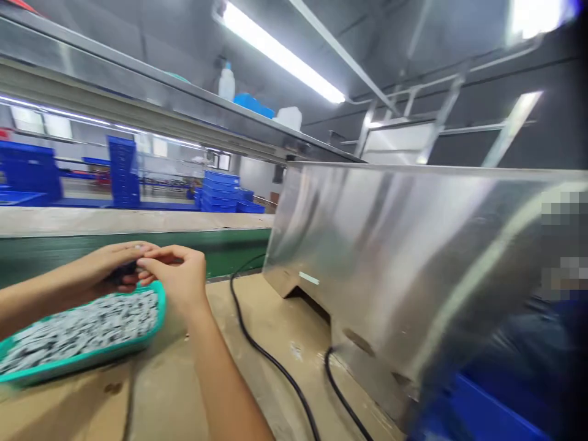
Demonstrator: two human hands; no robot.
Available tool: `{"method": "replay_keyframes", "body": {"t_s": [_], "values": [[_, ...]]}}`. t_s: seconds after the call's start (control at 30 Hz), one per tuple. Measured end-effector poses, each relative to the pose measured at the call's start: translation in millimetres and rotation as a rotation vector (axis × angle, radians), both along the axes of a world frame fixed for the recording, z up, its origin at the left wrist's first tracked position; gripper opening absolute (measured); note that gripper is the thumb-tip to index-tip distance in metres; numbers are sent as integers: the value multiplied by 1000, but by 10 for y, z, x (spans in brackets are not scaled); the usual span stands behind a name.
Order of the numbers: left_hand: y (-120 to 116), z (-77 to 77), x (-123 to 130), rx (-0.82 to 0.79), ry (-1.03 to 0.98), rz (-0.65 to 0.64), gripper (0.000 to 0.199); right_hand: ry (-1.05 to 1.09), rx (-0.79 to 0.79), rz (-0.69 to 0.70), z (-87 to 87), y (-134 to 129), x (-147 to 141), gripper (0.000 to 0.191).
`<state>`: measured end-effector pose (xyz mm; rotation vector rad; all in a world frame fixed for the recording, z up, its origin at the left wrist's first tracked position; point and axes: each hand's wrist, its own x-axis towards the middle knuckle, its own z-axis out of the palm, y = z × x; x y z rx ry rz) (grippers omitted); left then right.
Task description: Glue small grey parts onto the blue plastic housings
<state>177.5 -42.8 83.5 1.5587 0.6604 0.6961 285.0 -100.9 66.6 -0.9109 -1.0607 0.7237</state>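
Observation:
My left hand [113, 264] is closed around a small dark object [123, 271], which is mostly hidden by the fingers. From the right, my right hand [180, 269] meets it, thumb and forefinger pinched together at the object's near end; what lies between those fingertips is too small to make out. Both hands are above the back right rim of a green tray [158, 315]. Many small grey and dark pieces [92, 327] fill that tray.
A large sheet-metal housing [390, 245] stands on the brown worktop [177, 392] at right. Black cables [261, 350] run across the worktop. Behind lies a green-sided ledge [225, 248]. Overhead, a shelf [193, 95] holds a bottle [226, 82]. Blue crates [220, 191] are beyond.

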Motion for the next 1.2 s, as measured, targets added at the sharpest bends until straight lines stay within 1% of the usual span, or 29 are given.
{"method": "replay_keyframes", "body": {"t_s": [0.07,0.1,0.13,0.2,0.27,0.33,0.4,0.47,0.53,0.57,0.6,0.7,0.77,0.9,0.97,1.0,1.07,1.1,1.13,1.2], "values": [[-225,10,-283,-91,-55,-62,23,32,47,100,10,-44,-204,5],[-316,-5,-417,-100,-80,-51,24,37,65,134,10,-81,-303,2],[-390,-33,-543,-72,-91,-3,24,38,79,155,4,-123,-397,2],[-500,-115,-757,49,-48,95,29,25,97,164,-25,-210,-571,3],[-572,-211,-914,163,-4,197,29,-3,105,153,-70,-282,-728,3],[-623,-291,-1025,197,-14,279,28,-68,115,139,-118,-334,-859,3],[-660,-331,-1114,179,-62,340,29,-248,190,81,-152,-372,-947,6],[-685,-324,-1197,148,-94,352,29,-554,381,-48,-164,-408,-980,14],[-695,-287,-1272,93,-119,300,30,-848,591,-174,-154,-451,-962,22],[-693,-265,-1301,57,-134,246,30,-950,655,-210,-143,-477,-940,25],[-686,-247,-1322,22,-149,185,30,-1020,680,-221,-129,-508,-913,27],[-638,-235,-1327,-35,-177,14,28,-1112,639,-196,-79,-607,-831,22],[-592,-272,-1289,-44,-174,-50,25,-1147,608,-183,-51,-655,-799,20],[-515,-416,-1209,-70,-215,-85,25,-1226,553,-159,-59,-649,-783,19],[-472,-493,-1212,-67,-208,-103,23,-1258,528,-143,-109,-607,-767,19],[-439,-530,-1229,-53,-171,-113,23,-1262,510,-140,-147,-584,-751,19],[-336,-598,-1291,-15,-42,-99,25,-1226,433,-132,-241,-551,-710,19],[-269,-630,-1331,-17,14,-58,27,-1190,367,-111,-296,-546,-689,18],[-195,-659,-1374,-48,38,3,28,-1154,287,-69,-354,-551,-671,17],[-56,-702,-1448,-176,-29,149,25,-1103,123,59,-472,-585,-652,14]]}}
